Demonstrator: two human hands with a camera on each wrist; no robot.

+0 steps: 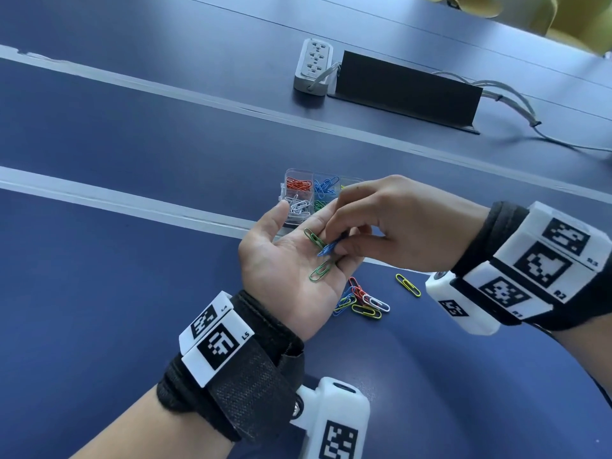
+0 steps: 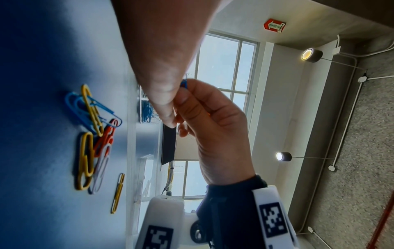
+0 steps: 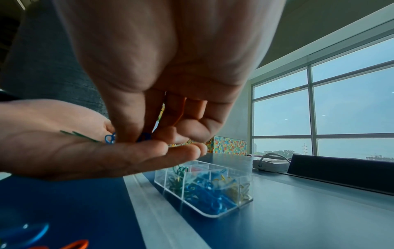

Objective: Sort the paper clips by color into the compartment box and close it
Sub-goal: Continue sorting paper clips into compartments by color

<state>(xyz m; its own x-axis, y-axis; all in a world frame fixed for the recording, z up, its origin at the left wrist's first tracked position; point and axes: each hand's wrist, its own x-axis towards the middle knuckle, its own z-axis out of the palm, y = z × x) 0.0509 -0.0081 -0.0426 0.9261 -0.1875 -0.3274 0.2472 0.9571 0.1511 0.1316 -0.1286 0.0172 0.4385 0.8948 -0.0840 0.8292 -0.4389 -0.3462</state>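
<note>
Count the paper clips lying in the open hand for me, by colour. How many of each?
Green paper clips: 2
Blue paper clip: 1, pinched by the right hand
Total on the left hand: 3

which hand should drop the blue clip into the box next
Right. The right hand already pinches the blue clip, while the left hand lies palm up holding green clips near the box.
</note>
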